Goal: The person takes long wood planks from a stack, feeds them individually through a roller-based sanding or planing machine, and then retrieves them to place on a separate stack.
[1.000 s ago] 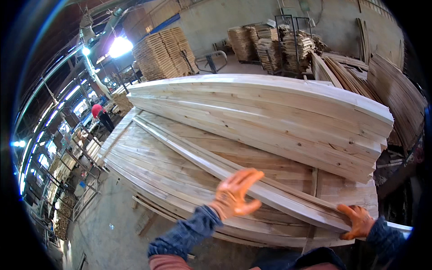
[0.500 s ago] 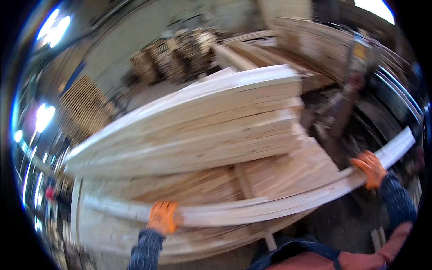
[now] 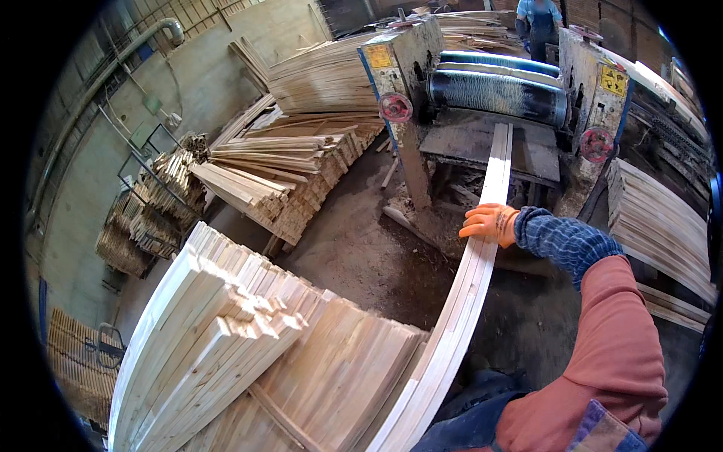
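Observation:
My right hand (image 3: 489, 224), in an orange glove, is closed over a narrow bundle of long pale wooden boards (image 3: 459, 309). The boards lie side by side and run from the lower edge up to the metal bed (image 3: 444, 143) of a roller machine. Their far ends rest on that bed, short of the dark ribbed roller (image 3: 497, 96). My left hand is out of the picture. Beside the boards, to the left, stands a tall stack of planks (image 3: 173, 331) on a wide layer of boards (image 3: 331, 369).
Machine posts with red handwheels (image 3: 395, 108) flank the roller. Behind it stands a person in blue (image 3: 538, 26). More lumber piles (image 3: 301, 181) stand at the left, with another stack (image 3: 655, 226) at the right. Scraps lie on the dusty floor (image 3: 346, 256).
My view has swung right toward the machine. The boards now point forward, with their far ends on its bed. My left hand, which was on the boards, has left the view.

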Action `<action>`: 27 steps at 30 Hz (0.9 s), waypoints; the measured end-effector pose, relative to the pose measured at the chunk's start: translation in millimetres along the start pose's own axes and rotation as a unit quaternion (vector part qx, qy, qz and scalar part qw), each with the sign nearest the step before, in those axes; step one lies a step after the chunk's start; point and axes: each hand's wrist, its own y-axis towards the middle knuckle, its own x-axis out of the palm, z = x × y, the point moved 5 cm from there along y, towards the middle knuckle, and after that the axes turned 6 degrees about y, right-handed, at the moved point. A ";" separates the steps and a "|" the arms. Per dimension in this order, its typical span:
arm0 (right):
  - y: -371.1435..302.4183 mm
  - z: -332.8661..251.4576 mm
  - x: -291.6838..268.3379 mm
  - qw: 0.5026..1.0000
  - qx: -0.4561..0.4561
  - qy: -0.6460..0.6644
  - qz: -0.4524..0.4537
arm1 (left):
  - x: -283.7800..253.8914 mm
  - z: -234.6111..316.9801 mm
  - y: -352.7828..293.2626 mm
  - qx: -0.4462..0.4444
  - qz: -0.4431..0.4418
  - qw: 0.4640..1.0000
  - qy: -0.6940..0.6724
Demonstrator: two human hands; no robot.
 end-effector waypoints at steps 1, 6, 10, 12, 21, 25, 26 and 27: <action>-2.7 10.5 2.3 1.000 0.023 0.016 -0.008 | -62.8 25.0 31.4 -0.007 -0.012 0.995 -0.098; 3.3 6.6 -3.1 0.995 -0.038 0.092 0.028 | -57.7 163.9 33.7 -0.203 -0.017 0.949 -0.241; -1.5 -53.0 26.7 0.968 -0.202 0.134 0.062 | -140.6 268.2 135.4 0.052 -0.111 0.916 -0.381; -0.9 -103.1 29.4 0.941 -0.295 0.157 0.049 | -142.9 305.1 152.2 0.055 -0.218 0.916 -0.333; 12.4 -179.9 72.2 0.940 -0.306 0.150 0.002 | -192.3 372.0 216.1 0.033 -0.106 0.868 -0.483; 10.1 -114.1 44.2 0.958 -0.253 0.126 -0.055 | -182.5 323.0 193.2 0.026 -0.052 0.898 -0.437; 13.6 -106.1 47.2 0.960 -0.252 0.110 -0.043 | -167.2 301.1 163.9 0.017 -0.045 0.916 -0.397; 16.4 -106.8 18.9 0.968 -0.236 0.052 -0.071 | -156.5 278.0 139.3 0.003 -0.044 0.934 -0.354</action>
